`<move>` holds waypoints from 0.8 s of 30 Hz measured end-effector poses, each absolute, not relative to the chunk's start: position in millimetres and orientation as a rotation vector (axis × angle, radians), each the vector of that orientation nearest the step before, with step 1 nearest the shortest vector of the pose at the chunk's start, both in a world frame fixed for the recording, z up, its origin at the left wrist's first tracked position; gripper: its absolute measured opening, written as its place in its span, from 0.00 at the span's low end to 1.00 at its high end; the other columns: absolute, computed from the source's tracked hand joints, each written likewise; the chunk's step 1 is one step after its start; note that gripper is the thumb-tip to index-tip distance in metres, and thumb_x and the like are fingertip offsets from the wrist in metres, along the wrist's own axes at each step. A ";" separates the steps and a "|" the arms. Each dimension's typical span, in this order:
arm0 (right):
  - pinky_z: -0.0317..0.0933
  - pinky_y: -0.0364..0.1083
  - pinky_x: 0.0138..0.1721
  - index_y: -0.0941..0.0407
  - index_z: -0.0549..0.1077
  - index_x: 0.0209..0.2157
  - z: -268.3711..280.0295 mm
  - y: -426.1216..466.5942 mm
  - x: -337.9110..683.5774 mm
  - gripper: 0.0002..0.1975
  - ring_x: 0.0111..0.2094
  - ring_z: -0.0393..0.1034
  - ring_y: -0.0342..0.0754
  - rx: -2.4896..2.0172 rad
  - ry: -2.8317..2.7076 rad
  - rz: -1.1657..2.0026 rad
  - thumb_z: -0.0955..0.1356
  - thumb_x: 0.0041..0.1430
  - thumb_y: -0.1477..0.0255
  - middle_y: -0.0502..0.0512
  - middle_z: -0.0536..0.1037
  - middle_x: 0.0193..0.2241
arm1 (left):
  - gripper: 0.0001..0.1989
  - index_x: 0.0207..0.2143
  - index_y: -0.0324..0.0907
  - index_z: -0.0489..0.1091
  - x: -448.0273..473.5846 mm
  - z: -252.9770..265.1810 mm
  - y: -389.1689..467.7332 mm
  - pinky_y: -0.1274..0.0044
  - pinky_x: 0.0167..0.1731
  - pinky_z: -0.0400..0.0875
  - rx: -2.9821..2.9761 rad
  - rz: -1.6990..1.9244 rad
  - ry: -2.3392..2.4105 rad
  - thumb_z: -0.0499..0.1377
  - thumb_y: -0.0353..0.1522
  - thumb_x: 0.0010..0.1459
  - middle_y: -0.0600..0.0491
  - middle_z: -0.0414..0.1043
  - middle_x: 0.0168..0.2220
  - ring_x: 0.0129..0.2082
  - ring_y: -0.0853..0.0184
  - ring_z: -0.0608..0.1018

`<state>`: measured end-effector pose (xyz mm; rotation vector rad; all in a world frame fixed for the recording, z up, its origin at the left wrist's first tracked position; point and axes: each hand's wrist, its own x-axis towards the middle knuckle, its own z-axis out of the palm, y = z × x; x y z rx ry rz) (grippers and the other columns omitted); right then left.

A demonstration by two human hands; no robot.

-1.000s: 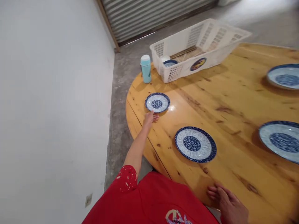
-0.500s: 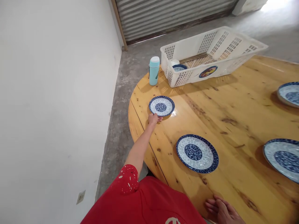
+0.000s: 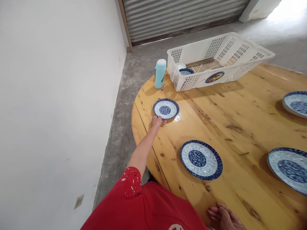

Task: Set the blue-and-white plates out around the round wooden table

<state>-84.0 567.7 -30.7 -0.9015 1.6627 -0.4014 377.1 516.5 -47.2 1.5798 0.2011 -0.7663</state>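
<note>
Small plate [image 3: 166, 108] flat, left hand [image 3: 157, 121] touching

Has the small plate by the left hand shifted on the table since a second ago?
No. The small plate keeps its spacing from the blue bottle and basket; only the camera view shifted. The left hand stays at its near rim.

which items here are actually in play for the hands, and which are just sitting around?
In play:
- left hand, at the near rim of the small plate
- right hand, flat on the wooden table

Just sitting around:
- middle plate
- two plates at the right edge
- white basket with a bowl inside
- teal flask
</note>
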 end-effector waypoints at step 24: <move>0.69 0.40 0.21 0.59 0.73 0.34 -40.9 570.3 -85.4 0.24 0.21 0.73 0.46 -0.863 1.671 -0.493 0.73 0.32 0.61 0.50 0.77 0.21 | 0.11 0.44 0.35 0.68 372.1 -62.6 516.6 0.83 0.29 0.74 1.615 -0.748 0.122 0.51 0.32 0.68 0.46 0.79 0.26 0.24 0.71 0.81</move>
